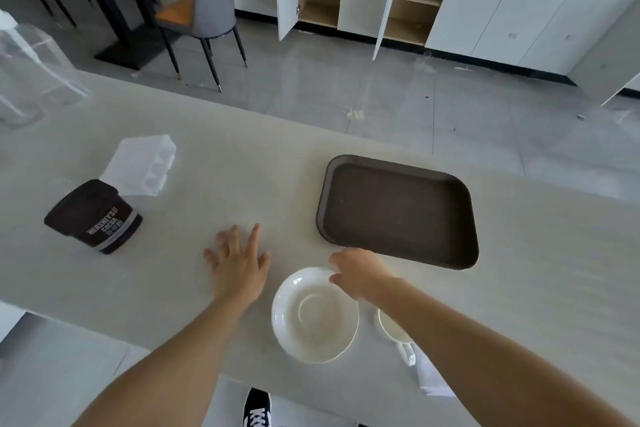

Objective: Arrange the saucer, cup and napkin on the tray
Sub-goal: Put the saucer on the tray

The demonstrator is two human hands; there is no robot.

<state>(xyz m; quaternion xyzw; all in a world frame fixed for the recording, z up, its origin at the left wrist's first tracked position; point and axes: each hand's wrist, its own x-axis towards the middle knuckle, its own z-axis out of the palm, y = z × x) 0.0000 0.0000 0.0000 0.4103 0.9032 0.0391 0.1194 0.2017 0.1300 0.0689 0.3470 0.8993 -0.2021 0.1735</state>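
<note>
A white saucer (313, 317) lies on the pale counter near its front edge. My right hand (358, 272) curls over the saucer's far right rim, fingers touching it. A white cup (394, 329) stands just right of the saucer, mostly hidden under my right forearm, its handle pointing toward me. A white napkin (433, 380) peeks out below that forearm at the counter's edge. The dark brown tray (398, 211) sits empty beyond the saucer. My left hand (239, 262) rests flat on the counter left of the saucer, fingers spread, holding nothing.
A brown cocoa tub (93, 217) lies on the counter at the left, with a clear plastic box (142, 165) behind it. A clear container (31, 73) stands at the far left. Beyond the counter are grey floor, a chair and open cabinets.
</note>
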